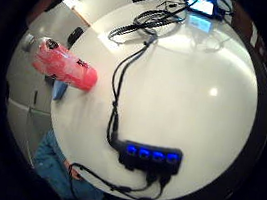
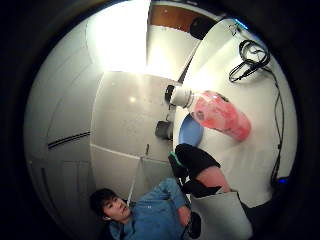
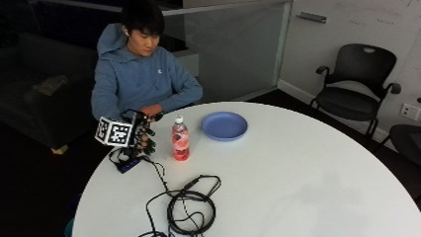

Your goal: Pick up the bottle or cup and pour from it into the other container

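A pink bottle (image 3: 180,143) with a white cap stands upright on the round white table (image 3: 296,173), near the person's side. A blue shallow dish (image 3: 224,126) lies just behind and to the right of it. My gloved right hand (image 3: 143,134) hovers to the left of the bottle, a small gap away, its fingers relaxed and holding nothing. The little finger side palm view shows the bottle (image 1: 65,64) at the table's edge with a strip of the dish (image 1: 59,90) beside it. In the thumb side palm view, a gloved finger (image 2: 195,161) shows near the bottle (image 2: 220,114) and dish (image 2: 191,131).
A black hub with blue lights (image 1: 151,156) lies on the table under my hand, also seen at the table's edge (image 3: 128,164). A coil of black cable (image 3: 190,205) sits near the front edge. A black chair (image 3: 358,79) stands beyond the table.
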Tool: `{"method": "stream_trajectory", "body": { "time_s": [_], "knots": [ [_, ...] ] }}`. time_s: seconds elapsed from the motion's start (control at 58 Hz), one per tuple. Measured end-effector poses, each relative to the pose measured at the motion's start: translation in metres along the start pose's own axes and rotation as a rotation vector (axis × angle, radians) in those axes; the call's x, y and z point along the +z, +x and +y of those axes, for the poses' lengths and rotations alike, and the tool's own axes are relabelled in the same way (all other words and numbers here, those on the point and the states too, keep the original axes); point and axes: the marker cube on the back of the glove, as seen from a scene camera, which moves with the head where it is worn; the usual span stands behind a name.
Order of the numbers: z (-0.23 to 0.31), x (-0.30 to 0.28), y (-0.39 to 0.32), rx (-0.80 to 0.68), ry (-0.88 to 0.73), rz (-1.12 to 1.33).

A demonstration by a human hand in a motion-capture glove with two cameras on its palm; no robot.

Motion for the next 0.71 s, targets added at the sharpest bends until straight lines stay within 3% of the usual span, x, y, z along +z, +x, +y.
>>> {"method": "stream_trajectory", "body": {
  "time_s": [0.414,0.655,0.707],
  "knots": [
    [-0.036,0.096,-0.013,-0.053,0.041,-0.358],
    [-0.05,0.122,-0.026,-0.072,0.206,-0.373],
    [-0.058,0.126,-0.029,-0.122,0.303,-0.354]
  ]
}}
